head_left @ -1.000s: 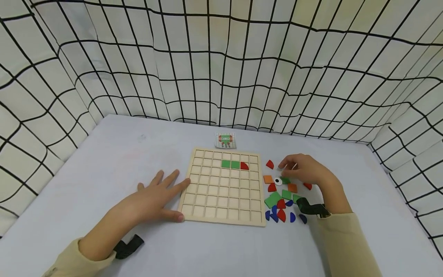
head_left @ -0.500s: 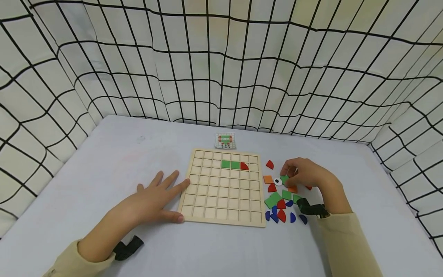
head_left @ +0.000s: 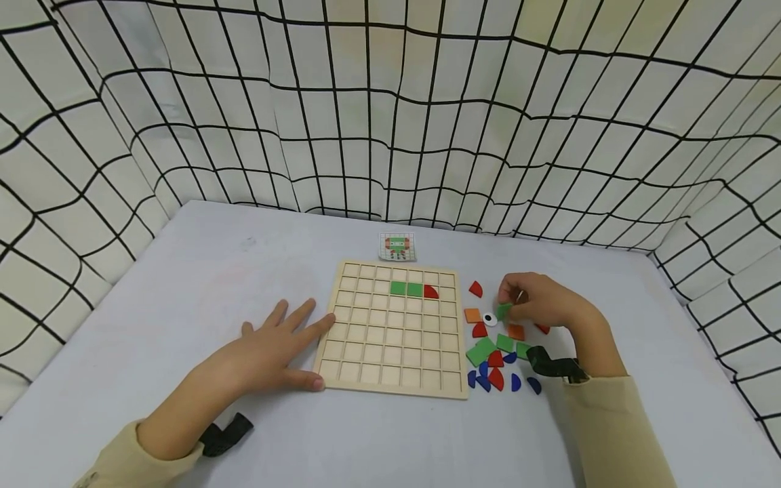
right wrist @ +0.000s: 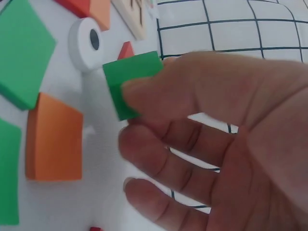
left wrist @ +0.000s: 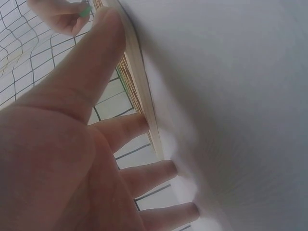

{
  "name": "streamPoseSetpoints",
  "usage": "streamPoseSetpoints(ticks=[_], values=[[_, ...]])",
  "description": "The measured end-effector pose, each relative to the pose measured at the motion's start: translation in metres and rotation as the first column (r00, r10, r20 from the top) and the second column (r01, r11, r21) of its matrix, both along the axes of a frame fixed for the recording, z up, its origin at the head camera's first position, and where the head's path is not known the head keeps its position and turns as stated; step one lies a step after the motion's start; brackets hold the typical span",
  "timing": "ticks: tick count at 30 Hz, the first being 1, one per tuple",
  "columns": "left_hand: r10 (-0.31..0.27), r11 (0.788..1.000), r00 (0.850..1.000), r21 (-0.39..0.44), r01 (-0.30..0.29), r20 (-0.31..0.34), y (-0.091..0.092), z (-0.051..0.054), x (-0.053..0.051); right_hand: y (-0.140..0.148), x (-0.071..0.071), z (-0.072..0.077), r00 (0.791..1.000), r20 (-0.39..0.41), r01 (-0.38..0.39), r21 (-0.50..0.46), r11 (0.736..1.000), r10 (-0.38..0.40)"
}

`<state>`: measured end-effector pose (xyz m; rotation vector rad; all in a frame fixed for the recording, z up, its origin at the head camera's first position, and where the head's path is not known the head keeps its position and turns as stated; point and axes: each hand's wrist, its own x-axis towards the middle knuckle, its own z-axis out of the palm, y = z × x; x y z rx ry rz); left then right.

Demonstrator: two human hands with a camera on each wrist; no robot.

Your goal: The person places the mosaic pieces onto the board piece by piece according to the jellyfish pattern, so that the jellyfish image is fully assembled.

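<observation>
My right hand [head_left: 538, 299] pinches a green square tile [right wrist: 132, 79] between thumb and fingers, a little above the loose pieces. Fingers spread, my left hand [head_left: 268, 356] lies at the left edge of a wooden grid board [head_left: 390, 393]; its thumb and index finger touch that edge. In the board's upper rows sit two green square tiles [head_left: 398, 289] and a red quarter-circle [head_left: 430, 292] in a line. Beside the held tile lie a white disc with a black dot [head_left: 489, 318] and an orange square [head_left: 516, 332].
Right of the board lie several loose pieces, among them a green tile [head_left: 482, 352], blue half-circles [head_left: 516, 382] and a red quarter-circle [head_left: 476, 289]. A small pattern card [head_left: 397, 247] lies behind the board. Black netting [head_left: 396, 142] over white sheeting borders the white table.
My right hand has closed its thumb and fingers on the green square tile and lifted it slightly from among the pieces. The left hand and board stay in place.
</observation>
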<state>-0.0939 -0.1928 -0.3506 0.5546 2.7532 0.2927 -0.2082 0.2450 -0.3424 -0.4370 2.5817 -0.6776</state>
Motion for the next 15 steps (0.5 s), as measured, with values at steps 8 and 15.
streamPoseSetpoints(ticks=[8, 15], values=[[0.002, 1.0, 1.0, -0.005, -0.002, -0.004, -0.003, -0.001, 0.001, -0.01, 0.0, 0.001, 0.998, -0.064, -0.034, -0.069, 0.997, 0.029], [-0.003, 1.0, 1.0, -0.006, 0.003, -0.005, -0.002, 0.001, 0.0, -0.021, -0.001, 0.002, 0.989, -0.138, -0.074, -0.108, 0.991, 0.059]])
